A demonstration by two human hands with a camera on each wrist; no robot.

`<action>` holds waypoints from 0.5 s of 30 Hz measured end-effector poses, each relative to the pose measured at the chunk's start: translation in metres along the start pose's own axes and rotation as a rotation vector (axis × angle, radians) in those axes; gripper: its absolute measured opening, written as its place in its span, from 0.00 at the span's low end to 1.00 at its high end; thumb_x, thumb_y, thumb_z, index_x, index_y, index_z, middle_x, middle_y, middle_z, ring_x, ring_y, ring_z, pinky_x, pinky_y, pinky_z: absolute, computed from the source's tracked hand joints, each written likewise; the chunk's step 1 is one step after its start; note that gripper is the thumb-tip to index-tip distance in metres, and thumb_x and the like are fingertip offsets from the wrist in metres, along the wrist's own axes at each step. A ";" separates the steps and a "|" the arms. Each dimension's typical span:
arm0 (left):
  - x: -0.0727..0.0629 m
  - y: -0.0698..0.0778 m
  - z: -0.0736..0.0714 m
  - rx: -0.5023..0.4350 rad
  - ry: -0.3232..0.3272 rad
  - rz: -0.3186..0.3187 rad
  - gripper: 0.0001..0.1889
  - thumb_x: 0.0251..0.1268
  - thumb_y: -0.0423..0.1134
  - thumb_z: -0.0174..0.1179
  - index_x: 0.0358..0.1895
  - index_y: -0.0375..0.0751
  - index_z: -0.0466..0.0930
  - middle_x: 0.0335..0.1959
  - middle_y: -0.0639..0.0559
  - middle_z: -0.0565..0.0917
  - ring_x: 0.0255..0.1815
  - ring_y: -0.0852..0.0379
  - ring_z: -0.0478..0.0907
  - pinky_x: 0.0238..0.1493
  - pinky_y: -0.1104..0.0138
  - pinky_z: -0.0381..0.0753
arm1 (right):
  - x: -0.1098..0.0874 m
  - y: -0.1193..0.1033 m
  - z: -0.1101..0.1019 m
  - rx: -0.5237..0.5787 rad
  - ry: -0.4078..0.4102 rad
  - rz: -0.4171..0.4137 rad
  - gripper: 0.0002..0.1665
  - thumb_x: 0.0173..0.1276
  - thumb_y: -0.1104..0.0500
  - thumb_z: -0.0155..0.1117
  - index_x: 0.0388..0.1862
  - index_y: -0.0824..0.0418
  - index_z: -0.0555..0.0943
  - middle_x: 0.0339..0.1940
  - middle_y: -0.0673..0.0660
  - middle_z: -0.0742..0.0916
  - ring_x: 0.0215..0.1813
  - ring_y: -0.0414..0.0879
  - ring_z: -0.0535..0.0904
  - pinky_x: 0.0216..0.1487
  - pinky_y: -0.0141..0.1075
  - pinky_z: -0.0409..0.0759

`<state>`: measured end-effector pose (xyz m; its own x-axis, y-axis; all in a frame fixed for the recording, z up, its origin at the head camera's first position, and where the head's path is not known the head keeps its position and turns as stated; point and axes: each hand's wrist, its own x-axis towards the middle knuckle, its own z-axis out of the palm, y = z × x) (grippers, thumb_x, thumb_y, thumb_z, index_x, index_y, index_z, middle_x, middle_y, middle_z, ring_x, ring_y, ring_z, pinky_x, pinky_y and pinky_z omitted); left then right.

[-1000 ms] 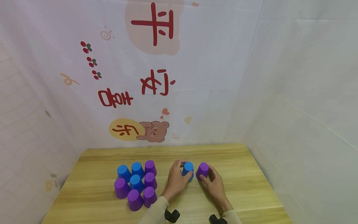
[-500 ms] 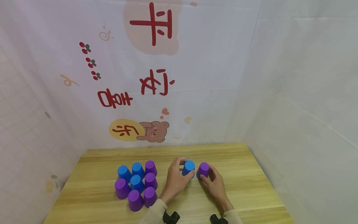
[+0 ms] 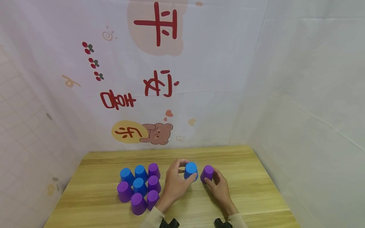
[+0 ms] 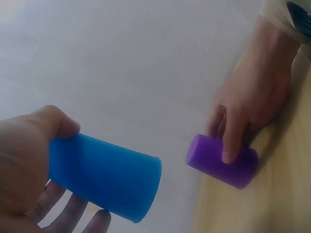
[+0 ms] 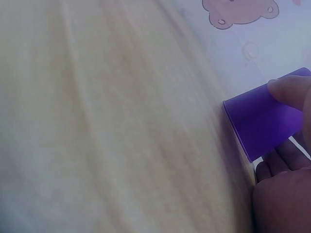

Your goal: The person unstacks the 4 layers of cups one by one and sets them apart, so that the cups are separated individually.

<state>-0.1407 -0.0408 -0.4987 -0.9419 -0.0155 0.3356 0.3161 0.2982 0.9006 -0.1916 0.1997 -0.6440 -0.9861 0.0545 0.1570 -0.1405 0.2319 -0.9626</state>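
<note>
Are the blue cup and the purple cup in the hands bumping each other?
Apart. The left wrist view shows a plain gap between the blue cup and the purple cup.

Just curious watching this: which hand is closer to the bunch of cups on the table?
Left. The left hand is just beside the bunch of cups; the right hand is farther off.

Ten small plastic cups stand upside down on the wooden counter (image 3: 233, 190). Four are blue: three in the cluster at the left (image 3: 126, 175) (image 3: 140, 172) (image 3: 139, 185) and one apart near the middle (image 3: 190, 170). Six are purple: five in the cluster (image 3: 154, 169) (image 3: 153, 183) (image 3: 124, 190) (image 3: 138, 203) (image 3: 152, 198) and one apart (image 3: 207, 173). There are two hands, the left hand (image 3: 174, 185) and the right hand (image 3: 220, 188).
</note>
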 end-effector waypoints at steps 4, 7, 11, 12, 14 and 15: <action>-0.002 0.005 -0.010 -0.008 0.023 0.024 0.25 0.62 0.40 0.83 0.61 0.46 0.84 0.58 0.55 0.88 0.59 0.53 0.88 0.60 0.57 0.94 | 0.000 -0.001 0.000 0.000 -0.011 0.006 0.37 0.73 0.63 0.82 0.78 0.63 0.79 0.78 0.72 0.84 0.84 0.54 0.79 0.80 0.21 0.70; -0.003 0.008 -0.018 -0.011 0.051 0.034 0.24 0.61 0.40 0.84 0.59 0.48 0.85 0.56 0.56 0.89 0.59 0.54 0.88 0.59 0.59 0.94 | 0.000 -0.002 0.000 0.002 -0.015 -0.001 0.37 0.73 0.63 0.81 0.79 0.64 0.79 0.78 0.75 0.83 0.83 0.54 0.80 0.81 0.23 0.70; -0.006 0.012 -0.028 -0.012 0.084 0.036 0.24 0.59 0.39 0.85 0.58 0.48 0.86 0.54 0.58 0.90 0.58 0.56 0.87 0.59 0.60 0.93 | 0.000 -0.003 -0.001 0.004 -0.016 -0.009 0.37 0.73 0.63 0.81 0.79 0.65 0.79 0.78 0.75 0.83 0.83 0.53 0.80 0.80 0.22 0.70; -0.006 0.013 -0.031 -0.013 0.090 0.038 0.25 0.58 0.38 0.85 0.58 0.47 0.86 0.54 0.58 0.90 0.58 0.56 0.87 0.59 0.60 0.93 | 0.000 -0.003 -0.001 0.000 -0.017 -0.011 0.37 0.73 0.63 0.81 0.79 0.65 0.79 0.78 0.75 0.83 0.83 0.53 0.80 0.80 0.22 0.70; -0.007 0.015 -0.036 -0.015 0.100 0.040 0.25 0.58 0.38 0.85 0.58 0.47 0.86 0.54 0.58 0.90 0.58 0.55 0.87 0.59 0.58 0.93 | 0.000 -0.003 -0.001 -0.001 -0.018 -0.012 0.38 0.73 0.63 0.81 0.79 0.65 0.79 0.78 0.74 0.83 0.83 0.53 0.80 0.80 0.21 0.70; -0.008 0.017 -0.039 -0.015 0.106 0.040 0.25 0.59 0.38 0.85 0.58 0.47 0.86 0.54 0.57 0.90 0.58 0.55 0.87 0.59 0.58 0.93 | 0.001 -0.003 -0.001 -0.006 -0.019 -0.011 0.38 0.73 0.63 0.81 0.79 0.65 0.79 0.78 0.73 0.83 0.83 0.53 0.79 0.80 0.22 0.70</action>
<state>-0.1238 -0.0725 -0.4758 -0.9115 -0.1050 0.3977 0.3552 0.2866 0.8898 -0.1917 0.1999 -0.6405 -0.9860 0.0333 0.1637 -0.1512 0.2377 -0.9595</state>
